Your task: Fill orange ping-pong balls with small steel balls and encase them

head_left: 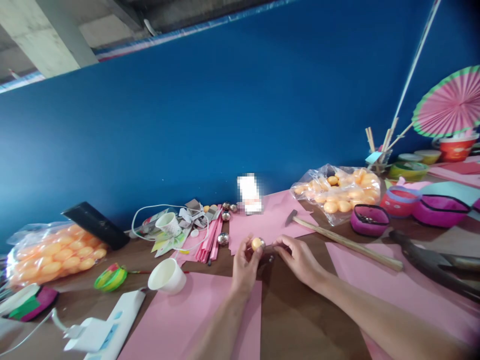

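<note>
Fingers of the left hand [244, 267] are closed on a small, round, pale-orange ball [256, 244] with a silvery edge, held up over the brown bench [300, 320]. Just beside it, the right hand [302, 260] has its thumb and fingertips bent close together — whether they pinch anything, I cannot tell. A clear plastic bag [327, 172] on the right is filled with orange balls, and a second clear bag [24, 231] at far left holds more. Near the first bag, a magenta fabric pouch with a black rim [369, 228] contains small dark pieces, while a white paper cup [176, 284] stands left of the hands. Shiny silver balls [223, 239] sit beyond the left hand. A wooden-handled hammer [348, 243] lies partly across pink paper sheets [258, 225] — behind everything rises a plain blue partition [225, 125], with a concrete pillar [48, 35] at upper left.
</note>
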